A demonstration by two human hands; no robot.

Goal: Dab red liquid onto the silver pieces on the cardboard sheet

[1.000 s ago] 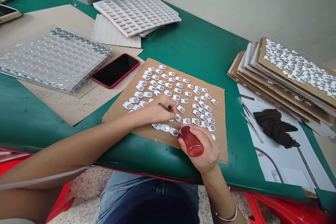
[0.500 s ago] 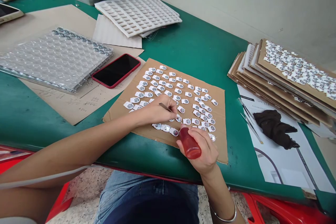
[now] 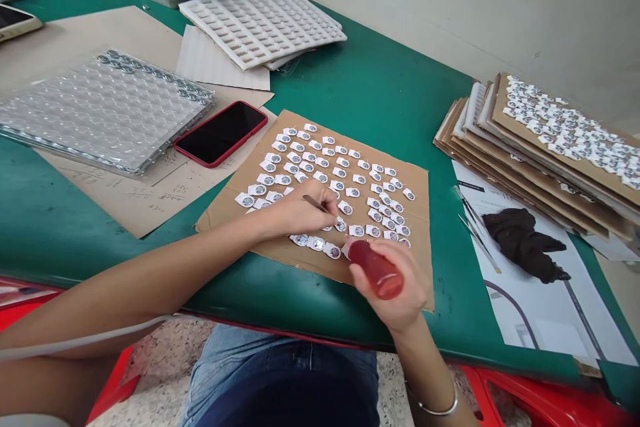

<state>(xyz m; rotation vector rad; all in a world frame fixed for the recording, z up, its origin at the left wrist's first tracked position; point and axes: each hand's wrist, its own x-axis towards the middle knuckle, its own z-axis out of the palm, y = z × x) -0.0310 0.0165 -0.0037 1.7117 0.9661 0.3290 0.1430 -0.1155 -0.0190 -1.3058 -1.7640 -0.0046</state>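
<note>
A cardboard sheet (image 3: pixel 310 267) bears rows of small white tabs with round printed discs (image 3: pixel 345 207). My left hand (image 3: pixel 317 207) rests over its middle, fingers pinched round thin metal tweezers (image 3: pixel 315 203); their tips are beside a disc (image 3: pixel 341 223). Close by on the right, my right hand (image 3: pixel 400 283) is wrapped round a red squeeze bottle (image 3: pixel 376 270), tilted with its nozzle toward the lower discs. The bottle's nozzle is blurred.
A red-cased phone (image 3: pixel 221 134) and a clear blister tray (image 3: pixel 105 113) lie left. White foam trays (image 3: pixel 265 23) sit behind. Stacked cardboard sheets (image 3: pixel 545 153) stand right, near a black cloth (image 3: pixel 523 240) and more tweezers (image 3: pixel 475 227) on white paper (image 3: pixel 545 320).
My right hand has moved the red bottle right and slightly toward me, away from the tweezer tips. My left hand has hardly moved.
</note>
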